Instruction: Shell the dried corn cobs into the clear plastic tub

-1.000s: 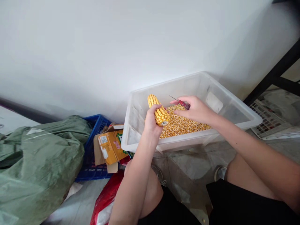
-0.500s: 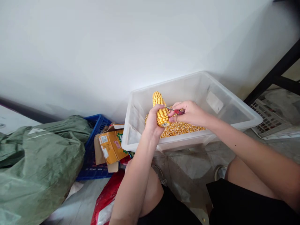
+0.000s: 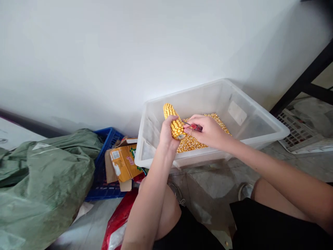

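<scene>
My left hand (image 3: 168,133) is wrapped round a yellow corn cob (image 3: 170,113), its thumb across the kernels. The cob tilts up to the left, and its cut end faces me. In my right hand (image 3: 206,128) is a small screwdriver (image 3: 197,128) with a red handle and a thin metal shaft. Its tip meets the cob's right side by my left thumb, though the exact contact is too small to make out. Below both hands, loose corn kernels (image 3: 189,144) cover the bottom of a translucent plastic bin (image 3: 249,100).
Left of the bin stands a blue crate (image 3: 110,137) with a torn orange carton (image 3: 127,165). A large green sack (image 3: 49,173) lies farther left, and a red bag (image 3: 117,215) is by my leg. At right are a black metal frame (image 3: 301,80) and a white basket (image 3: 293,130).
The cob and my left hand have shifted slightly left, and the cob leans more to the left. My right hand has turned a little, showing more of the screwdriver handle.
</scene>
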Demonstrator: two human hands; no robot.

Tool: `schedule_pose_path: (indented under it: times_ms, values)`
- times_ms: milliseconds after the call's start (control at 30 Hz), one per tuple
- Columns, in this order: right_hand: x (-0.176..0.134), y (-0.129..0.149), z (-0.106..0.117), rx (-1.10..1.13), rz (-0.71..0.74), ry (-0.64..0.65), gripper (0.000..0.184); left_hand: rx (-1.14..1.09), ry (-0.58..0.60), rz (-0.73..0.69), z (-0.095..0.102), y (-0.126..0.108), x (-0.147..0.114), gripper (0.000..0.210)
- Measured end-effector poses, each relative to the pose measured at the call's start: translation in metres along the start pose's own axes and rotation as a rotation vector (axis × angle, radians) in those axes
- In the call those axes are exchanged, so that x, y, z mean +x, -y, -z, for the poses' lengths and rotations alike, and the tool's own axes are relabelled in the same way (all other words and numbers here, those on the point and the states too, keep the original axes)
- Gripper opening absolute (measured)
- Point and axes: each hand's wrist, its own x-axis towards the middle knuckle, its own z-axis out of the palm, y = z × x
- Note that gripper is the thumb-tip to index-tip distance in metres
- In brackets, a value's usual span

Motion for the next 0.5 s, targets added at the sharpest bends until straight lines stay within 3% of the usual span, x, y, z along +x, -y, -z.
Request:
schedule_pose_path:
  times_ms: [233, 500]
  values:
    - [-0.003, 0.007, 0.040, -0.214, -0.092, 0.277, 0.048, 0.015, -0.055, -0.045, 0.004, -0.002, 0.003, 0.020]
    - [-0.007, 0.009, 0.033, -0.327, -0.054, 0.304, 0.048, 0.004, -0.051, -0.060, 0.000, 0.000, 0.000, 0.023]
